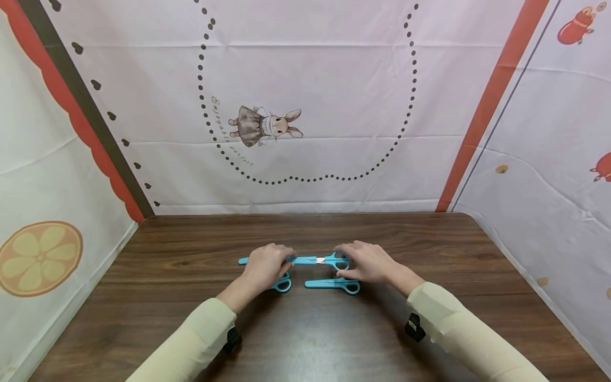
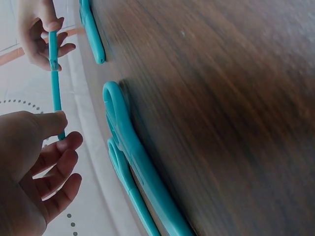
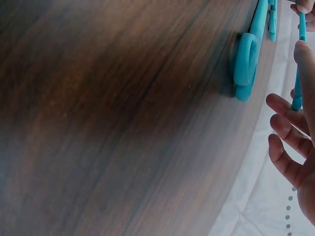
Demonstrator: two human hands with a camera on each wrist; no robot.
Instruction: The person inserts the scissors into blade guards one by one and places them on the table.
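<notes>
Between the two hands is a pair of light blue scissors (image 1: 329, 260), lying crosswise, its blade side in a blue sheath (image 1: 305, 260). A short strip of metal blade shows between sheath and handles. My left hand (image 1: 267, 265) pinches the sheath's end between thumb and forefinger, the other fingers loosely bent. At the right, my right hand (image 1: 372, 262) holds the handle loops with thumb and fingers. In the left wrist view the held scissors (image 2: 55, 91) are raised off the table. A second, sheathed pair of scissors (image 1: 329, 284) lies just in front of the right hand.
Two more blue scissors lie by the left hand, partly hidden under it: one nearer pair (image 1: 283, 284) and one farther pair whose sheath tip (image 1: 243, 261) sticks out leftward. The brown wooden table (image 1: 305, 334) meets a printed white cloth (image 1: 334, 159) behind and at both sides.
</notes>
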